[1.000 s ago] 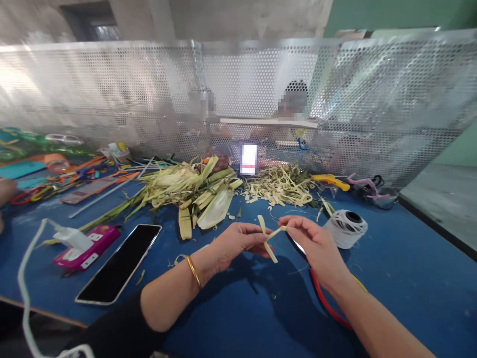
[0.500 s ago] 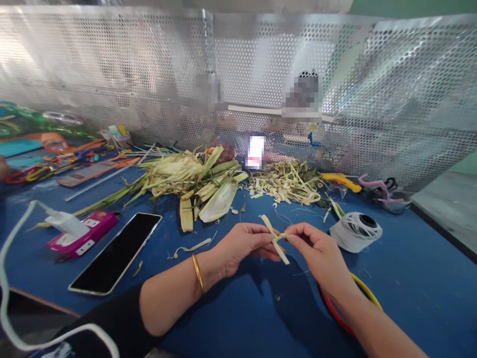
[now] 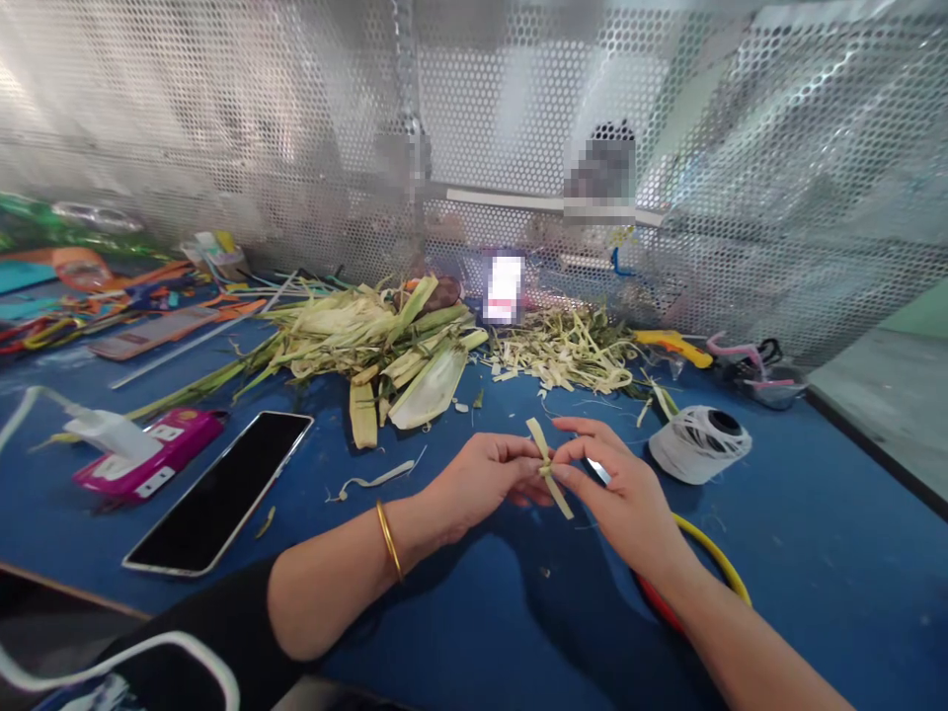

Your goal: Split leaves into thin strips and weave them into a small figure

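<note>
Above the blue table, my left hand (image 3: 493, 476), with a gold bangle (image 3: 389, 538) on the wrist, pinches a narrow pale-green leaf strip (image 3: 561, 499) between thumb and fingers. The strip is knotted or crossed at its middle, and its two ends stick out up and down. My right hand (image 3: 618, 494) closes its thumb and index finger on the strip's knot from the other side, its upper fingers stretched out. Between the right fingers shows a shiny, light patch (image 3: 598, 472); I cannot make out what it is.
Husk-like leaves (image 3: 355, 336) and a pile of shreds (image 3: 567, 351) lie behind the hands. A thread spool (image 3: 700, 444) and red-yellow ring (image 3: 715, 553) are right, a phone (image 3: 222, 494) and magenta power strip (image 3: 152, 454) left. A perforated metal screen (image 3: 296, 128) stands behind.
My right hand has shifted its grip closer to the strip's middle and raised its upper fingers. A shiny patch now shows between them. The view has tipped slightly downward.
</note>
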